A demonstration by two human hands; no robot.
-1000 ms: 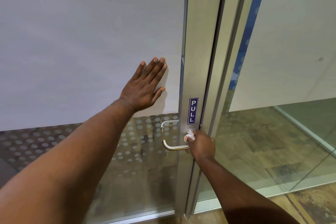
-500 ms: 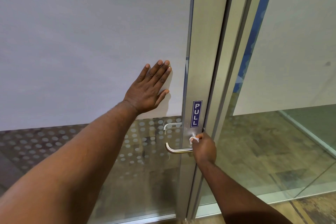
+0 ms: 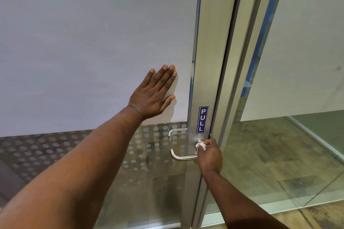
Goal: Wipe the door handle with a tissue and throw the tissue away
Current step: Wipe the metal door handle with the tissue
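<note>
A steel lever door handle [image 3: 181, 156] sticks out to the left from the aluminium stile of a glass door [image 3: 210, 61]. My right hand [image 3: 210, 157] is closed around a small white tissue [image 3: 201, 145], pressed against the stile at the handle's base, just under a blue PULL sticker [image 3: 202, 119]. My left hand [image 3: 155, 93] lies flat, fingers spread, on the frosted white glass panel [image 3: 93, 42] above and left of the handle. Most of the tissue is hidden inside my fist.
A second handle [image 3: 176, 130] shows through the dotted clear glass on the door's far side. To the right stands the door frame [image 3: 247, 61], then a fixed glass wall with a frosted panel [image 3: 307, 42]. Wood-pattern floor [image 3: 316, 215] lies at the lower right.
My right hand with the tissue has shifted slightly up along the handle's base. The left hand has stayed flat on the glass. My head has moved a little.
</note>
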